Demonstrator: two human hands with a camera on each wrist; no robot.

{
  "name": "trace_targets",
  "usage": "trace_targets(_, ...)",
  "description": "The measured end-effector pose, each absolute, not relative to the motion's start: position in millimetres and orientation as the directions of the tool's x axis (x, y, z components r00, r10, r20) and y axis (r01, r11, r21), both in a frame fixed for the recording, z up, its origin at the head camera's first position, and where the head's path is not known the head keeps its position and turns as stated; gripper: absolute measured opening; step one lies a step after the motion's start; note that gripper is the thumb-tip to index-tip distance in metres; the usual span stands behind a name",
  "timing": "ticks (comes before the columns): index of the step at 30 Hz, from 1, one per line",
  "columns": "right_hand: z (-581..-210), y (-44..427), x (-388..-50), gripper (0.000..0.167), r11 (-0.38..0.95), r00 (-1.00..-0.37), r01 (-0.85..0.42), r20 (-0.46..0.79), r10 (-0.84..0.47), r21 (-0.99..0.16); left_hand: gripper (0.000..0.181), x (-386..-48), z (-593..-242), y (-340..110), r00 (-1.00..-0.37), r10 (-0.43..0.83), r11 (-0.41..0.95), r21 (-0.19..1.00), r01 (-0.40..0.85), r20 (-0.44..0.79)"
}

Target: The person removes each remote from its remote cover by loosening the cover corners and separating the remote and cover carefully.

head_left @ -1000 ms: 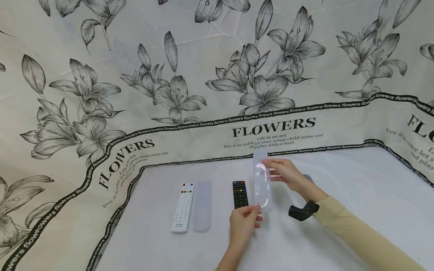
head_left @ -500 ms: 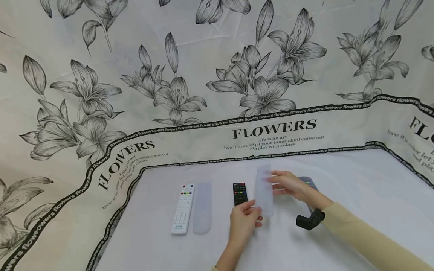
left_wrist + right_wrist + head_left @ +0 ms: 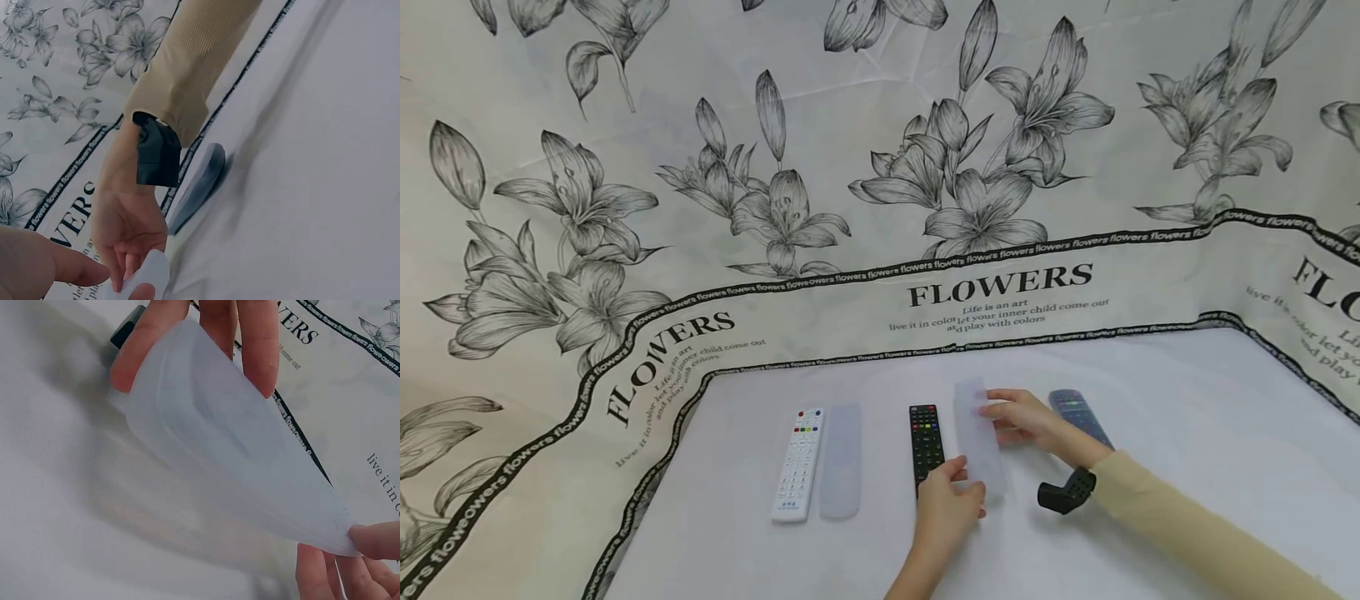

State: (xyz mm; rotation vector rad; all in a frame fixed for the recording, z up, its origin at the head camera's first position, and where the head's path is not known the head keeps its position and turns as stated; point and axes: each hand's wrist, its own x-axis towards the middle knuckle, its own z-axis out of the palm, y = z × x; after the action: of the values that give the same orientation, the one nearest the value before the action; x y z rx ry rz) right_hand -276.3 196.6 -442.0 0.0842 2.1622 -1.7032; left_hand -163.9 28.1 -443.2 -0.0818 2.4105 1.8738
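A translucent, milky remote control cover [image 3: 977, 437] is held tilted just above the table between both hands. My left hand [image 3: 946, 512] pinches its near end with thumb and fingers. At the far end, my right hand [image 3: 1033, 423] grips the cover's right edge. In the right wrist view the cover [image 3: 212, 437] stretches from the left fingers [image 3: 259, 350] at the top to the right thumb [image 3: 378, 540] at lower right. Left of the cover lies a black remote control [image 3: 927, 437], its lower end partly behind my left hand.
A white remote control [image 3: 797, 467] and a second translucent cover [image 3: 840, 462] lie side by side at left. A blue-grey remote control [image 3: 1078, 412] lies at right, partly hidden by the right forearm. Flower-printed cloth [image 3: 820, 317] rises behind the white table [image 3: 722, 542].
The cover has come down and its shiny face no longer shows. My right hand moved down with it, the left slightly down. More of the blue-grey remote control is visible.
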Motion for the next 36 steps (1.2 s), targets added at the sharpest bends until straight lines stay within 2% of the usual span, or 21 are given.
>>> trace_targets(4, -446, 200, -272, 0.065, 0.249, -0.922, 0.283, -0.334, -0.194, -0.926, 0.047, -158, -442, 35, -0.997, 0.007, 0.316, 0.946, -0.070, -0.077)
trace_targets(10, -451, 205, -264, 0.063, 0.327, -0.929, 0.284, -0.343, -0.139, -0.901, 0.054, -146, -444, 49, -1.000, 0.026, 0.444, 0.896, 0.025, 0.015)
trace_targets(17, -450, 195, -266, 0.059, 0.315, -0.931, 0.243, -0.312, -0.190, -0.918, 0.045, -140, -445, 50, -0.995, 0.053, 0.536, 0.839, 0.096, 0.080)
trace_targets(20, -451, 190, -266, 0.056, 0.387, -0.945, 0.181, -0.269, -0.186, -0.904, 0.042, -139, -446, 49, -0.989, 0.095, 0.609, 0.780, 0.146, 0.111)
trace_targets(23, -453, 188, -266, 0.052, 0.509, -0.967, 0.086, -0.194, -0.164, -0.857, 0.043, -140, -446, 49, -0.988, 0.136, 0.653, 0.744, 0.141, 0.068)
trace_targets(25, -454, 187, -265, 0.050, 0.587, -0.977, 0.044, -0.157, -0.142, -0.808, 0.037, -140, -447, 49, -0.986, 0.163, 0.693, 0.707, 0.142, 0.038)
trace_targets(28, -456, 188, -265, 0.049, 0.637, -0.984, 0.014, -0.125, -0.129, -0.771, 0.031, -142, -447, 50, -0.982, 0.187, 0.749, 0.643, 0.157, 0.023)
trace_targets(34, -455, 190, -266, 0.045, 0.665, -0.987, -0.046, -0.067, -0.143, -0.745, 0.022, -147, -439, 48, -0.975, 0.176, 0.815, 0.536, 0.222, 0.136)
trace_targets(36, -451, 191, -265, 0.040, 0.712, -0.988, -0.080, -0.042, -0.152, -0.698, 0.020, -152, -433, 46, -0.972, 0.162, 0.823, 0.520, 0.227, 0.169)
